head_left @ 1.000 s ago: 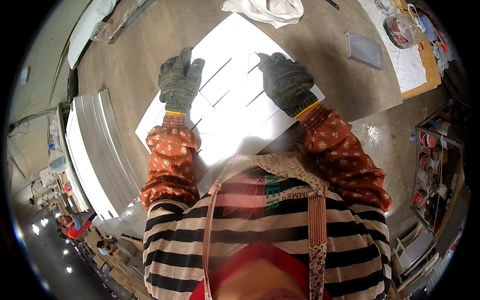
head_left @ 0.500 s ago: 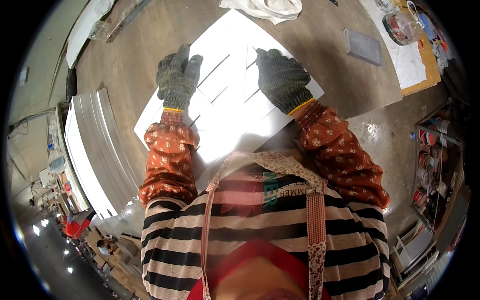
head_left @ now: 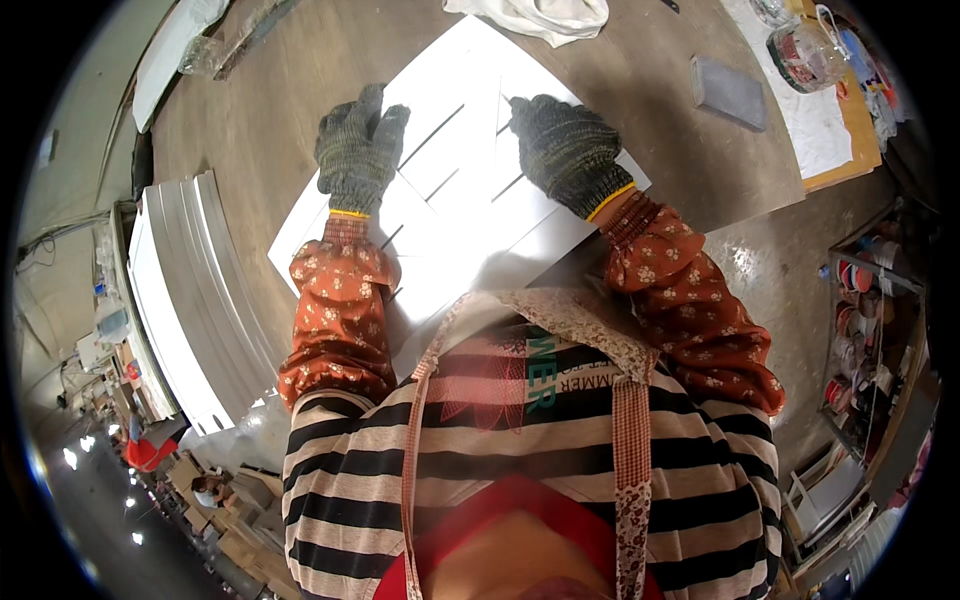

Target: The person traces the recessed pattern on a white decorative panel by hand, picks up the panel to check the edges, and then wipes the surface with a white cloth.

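Note:
A large white panel [head_left: 470,225] with several thin dark slanting slots lies in front of me, one corner pointing away. My left hand [head_left: 360,150], in a dark grey-green knitted glove, is closed over its left edge, with the thumb beside the bunched fingers. Across the right edge, my right hand [head_left: 567,152] wears a matching glove. Its fingers are curled and closed on the panel, the fingertips near a slot. The undersides of both hands are hidden. The near end of the panel reaches my apron [head_left: 585,325].
The panel rests on a brown table [head_left: 270,110]. A grey block [head_left: 728,92] sits to the right, a white cloth [head_left: 550,18] at the far edge. At the far right stands a clear plastic jug [head_left: 805,58]. Long white panels [head_left: 190,300] are stacked at the left.
Both gloved hands stay on the panel and have hardly moved. My right wrist and forearm have shifted slightly to the right.

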Tool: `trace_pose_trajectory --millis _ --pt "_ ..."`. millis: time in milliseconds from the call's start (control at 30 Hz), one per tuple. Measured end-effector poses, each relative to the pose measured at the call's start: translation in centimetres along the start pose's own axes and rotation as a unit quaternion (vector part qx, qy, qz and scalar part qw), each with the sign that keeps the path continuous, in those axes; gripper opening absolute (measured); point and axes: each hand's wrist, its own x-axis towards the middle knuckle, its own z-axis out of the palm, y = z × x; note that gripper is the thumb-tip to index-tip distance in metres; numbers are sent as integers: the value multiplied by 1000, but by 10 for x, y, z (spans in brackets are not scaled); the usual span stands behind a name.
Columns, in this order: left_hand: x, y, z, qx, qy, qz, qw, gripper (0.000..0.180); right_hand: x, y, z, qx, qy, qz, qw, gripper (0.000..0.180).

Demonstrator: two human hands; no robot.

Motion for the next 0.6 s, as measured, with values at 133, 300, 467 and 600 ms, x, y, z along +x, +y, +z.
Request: trace_pose_trajectory --millis 133,300,467,600 --pt "0 1 -4 -4 2 -1 1000 50 2 4 -12 4 -49 -15 999 20" --pt "-2 -2 1 -21 39 25 999 49 -6 -6 -8 -20 30 -1 999 17" --pt "0 -4 2 -14 29 23 999 49 6 18 -22 -27 -121 -98 987 26" --pt "-2 -9 4 -15 49 37 998 48 2 7 -33 13 -100 -26 995 24"
